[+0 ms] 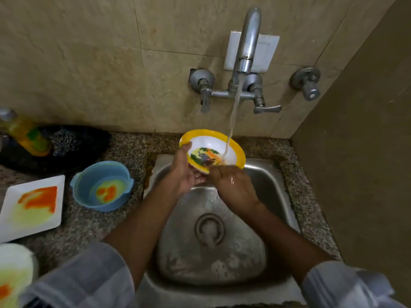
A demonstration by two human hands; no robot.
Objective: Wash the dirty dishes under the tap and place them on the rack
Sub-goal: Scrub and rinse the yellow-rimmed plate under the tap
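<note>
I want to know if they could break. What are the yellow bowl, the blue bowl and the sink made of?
Yellow bowl: probably plastic or melamine, glossy, with a printed picture inside.
Blue bowl: likely plastic, matte, with small moulded handles.
Sink: metal, probably stainless steel, grey and dully shiny.

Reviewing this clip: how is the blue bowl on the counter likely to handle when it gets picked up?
The blue bowl looks like thin plastic, so probably light and stiff, unlikely to shatter. Its small side tabs should give a hold. The yellow and orange residue inside may be greasy, so the inner wall could be slippery. It sits flat on the counter, so tipping seems unlikely.
</note>
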